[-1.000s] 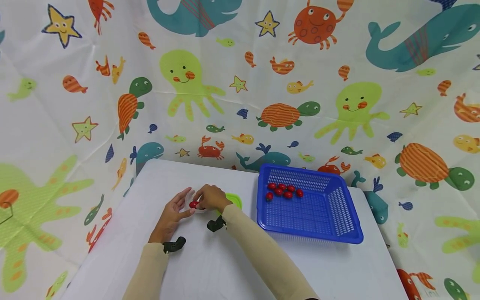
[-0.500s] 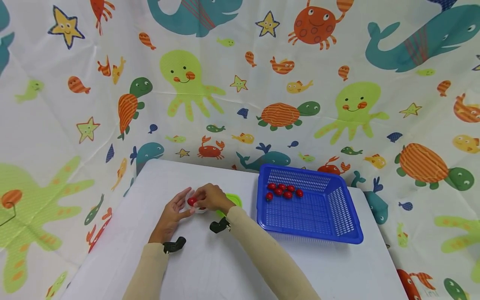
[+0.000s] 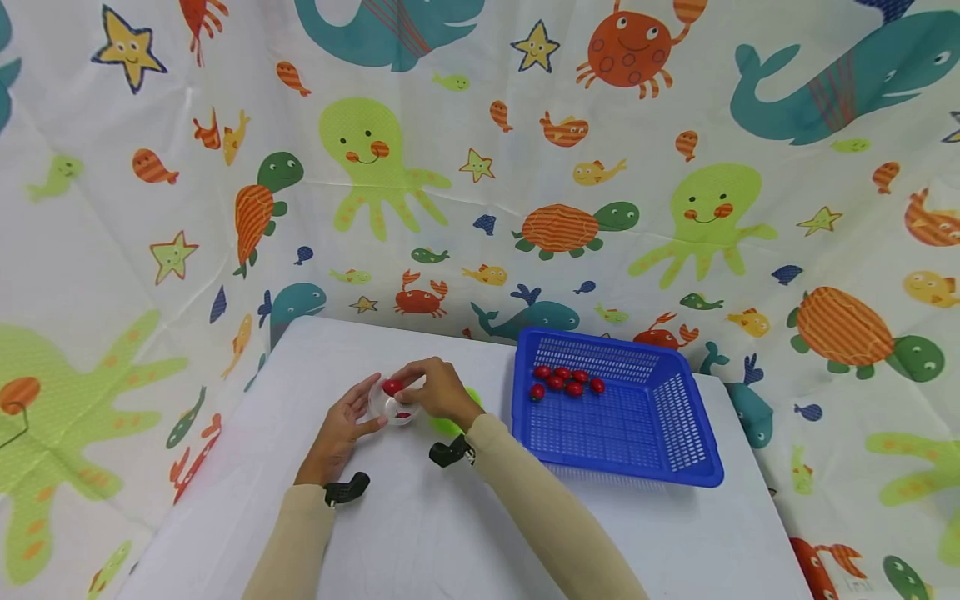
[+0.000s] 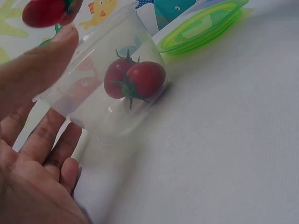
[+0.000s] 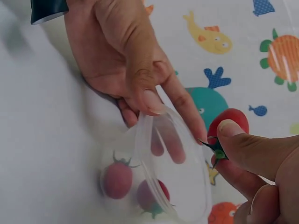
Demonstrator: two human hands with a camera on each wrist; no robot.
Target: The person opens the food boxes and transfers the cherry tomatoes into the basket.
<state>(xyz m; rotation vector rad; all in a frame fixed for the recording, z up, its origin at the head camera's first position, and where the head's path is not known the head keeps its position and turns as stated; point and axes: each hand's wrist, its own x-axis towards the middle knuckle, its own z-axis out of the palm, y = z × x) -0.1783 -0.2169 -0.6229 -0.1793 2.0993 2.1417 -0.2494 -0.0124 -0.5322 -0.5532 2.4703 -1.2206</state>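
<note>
Clear plastic cup (image 3: 390, 406): tilted on white table (image 3: 420, 533), left of centre, two cherry tomatoes (image 4: 134, 80) inside. Blue basket (image 3: 660, 450): right side, several tomatoes (image 3: 566, 382) at its far left corner. Left hand (image 3: 337, 429): fingers and thumb curled round the cup. Right hand (image 3: 438, 392): thumb and fingers pinched on one cherry tomato (image 3: 392, 387) over the cup's mouth. Green lid (image 3: 450, 425): flat, right of cup, partly hidden behind the right wrist.

Blue basket (image 3: 701, 433) and green lid (image 3: 450, 426) rightward; open table (image 3: 420, 533) nearer.
</note>
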